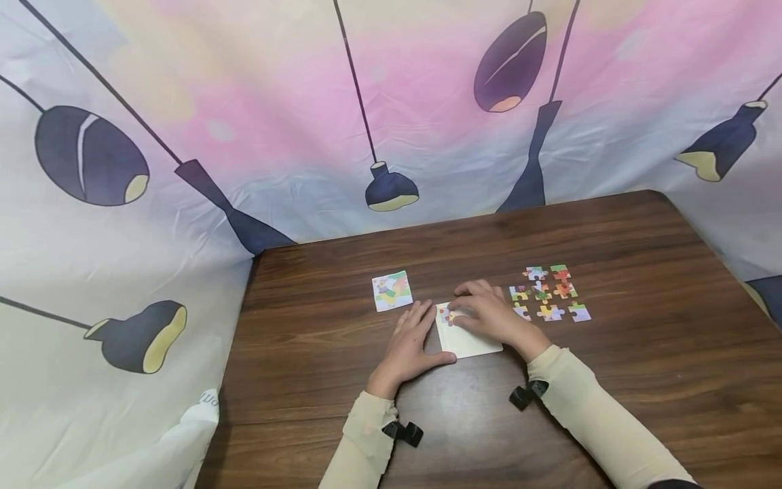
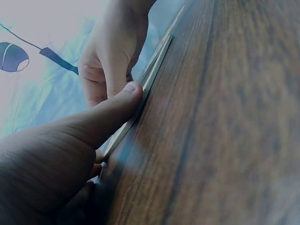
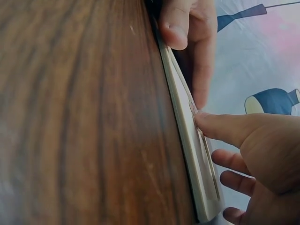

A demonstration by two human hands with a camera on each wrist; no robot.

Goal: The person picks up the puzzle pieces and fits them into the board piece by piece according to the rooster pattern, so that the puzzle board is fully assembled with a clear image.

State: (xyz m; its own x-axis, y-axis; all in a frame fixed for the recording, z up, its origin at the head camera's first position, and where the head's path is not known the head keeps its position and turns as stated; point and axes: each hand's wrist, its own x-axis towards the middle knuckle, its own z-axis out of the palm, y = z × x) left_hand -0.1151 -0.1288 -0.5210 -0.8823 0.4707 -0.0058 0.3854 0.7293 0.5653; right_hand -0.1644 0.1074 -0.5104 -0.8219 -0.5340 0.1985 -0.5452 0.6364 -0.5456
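- The white puzzle tray (image 1: 470, 339) lay at centre frame on the worktop (image 1: 641, 380).
- The left hand (image 1: 411, 346) rested flat beside it, fingers straight, thumb pressed against its near edge.
- The right hand (image 1: 491, 314) lay over the tray, fingers lightly bent, pressing a puzzle piece (image 1: 446, 314) into the upper-left corner.
- Risk, as I judged it: uneven pressure could skid the thin tray or pop the piece out.
- Loose puzzle pieces (image 1: 548, 293) sat right of centre; a reference picture card (image 1: 392, 291) left.
- A lamp-print fabric backdrop (image 1: 183, 136) surrounded the dark wood-grain surface.

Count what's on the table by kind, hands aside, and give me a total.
Loose puzzle pieces: 9, as far as the head view shows
Puzzle tray: 1, with 1 piece placed in it
Picture card: 1
Total: 12
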